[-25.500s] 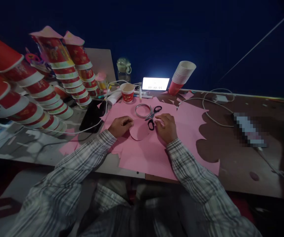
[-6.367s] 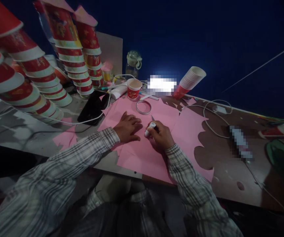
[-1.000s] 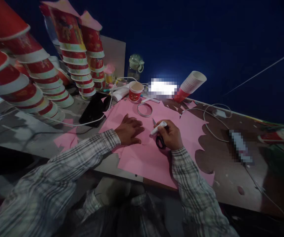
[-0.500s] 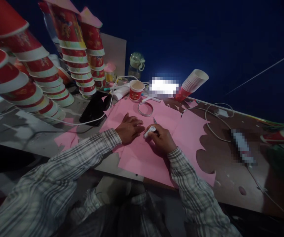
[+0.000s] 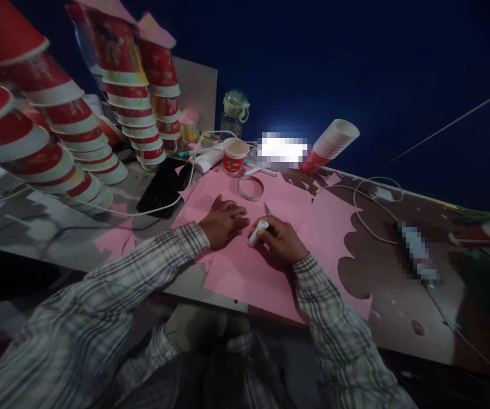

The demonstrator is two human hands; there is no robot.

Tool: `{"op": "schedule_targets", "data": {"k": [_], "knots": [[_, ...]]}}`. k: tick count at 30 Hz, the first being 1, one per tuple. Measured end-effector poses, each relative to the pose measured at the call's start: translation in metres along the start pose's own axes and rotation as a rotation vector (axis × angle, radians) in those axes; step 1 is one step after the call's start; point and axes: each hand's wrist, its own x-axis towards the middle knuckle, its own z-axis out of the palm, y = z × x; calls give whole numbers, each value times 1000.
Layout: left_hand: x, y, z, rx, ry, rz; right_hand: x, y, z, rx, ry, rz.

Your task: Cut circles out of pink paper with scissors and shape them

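Observation:
Pink paper sheets [image 5: 245, 284] lie spread over the table before me. My left hand [image 5: 224, 223] rests flat on them with its fingers stretched and slightly apart, holding nothing. Close to its right, my right hand [image 5: 282, 238] grips a small white glue stick [image 5: 258, 232], tilted with its lower end at the paper. The thin silver tip of a pen [image 5: 267, 209] shows just beyond my right fingers; its other end is hidden, and I cannot tell whether the hand touches it. A grey ring [image 5: 250, 188] lies on the paper past both hands.
A red paper cup [image 5: 233, 161] stands behind the ring. Tall cup stacks [image 5: 136, 125] rise at the left near a black phone [image 5: 163, 187]. A leaning cup stack [image 5: 329, 149] is at the back right. White cables [image 5: 373, 233] cross the table; scalloped pink paper [image 5: 334, 227] lies right.
The glue stick in my right hand has tipped more upright, and the hand has shifted slightly right and toward me. My left hand has stayed in place.

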Motion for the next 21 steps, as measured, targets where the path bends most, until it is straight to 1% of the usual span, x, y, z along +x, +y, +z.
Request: {"op": "schedule_targets", "data": {"k": [1, 3, 5, 6, 7, 8, 12, 14, 16, 17, 18, 21], "knots": [[0, 0, 0, -2, 5, 5, 0, -1, -3, 33, 30, -5], [-1, -1, 1, -5, 5, 15, 0, 0, -9, 108, 181, -42], [0, -2, 1, 0, -15, 14, 2, 3, -11, 97, 353, -90], [0, -2, 1, 5, -28, 7, 2, 5, -10, 61, 397, -102], [1, -1, 0, 11, -40, -2, 3, 7, -8, 25, 404, -99], [2, -1, -1, 16, -51, -12, 4, 8, -5, -5, 380, -85], [3, 2, -3, 25, -71, -23, 3, 6, 6, -32, 184, -18], [2, 2, -3, 18, -58, -19, 2, 3, 6, -70, 95, -15], [1, 2, -3, 8, -32, -12, 1, 2, 1, -88, 43, -19], [0, 1, -2, 2, -17, -6, 0, 2, -3, -74, 49, -27], [0, 1, -1, -3, -3, 0, 0, 3, -6, -47, 88, -41], [-1, -1, 0, -13, 17, 14, 0, 6, -13, 11, 297, -112]]}}
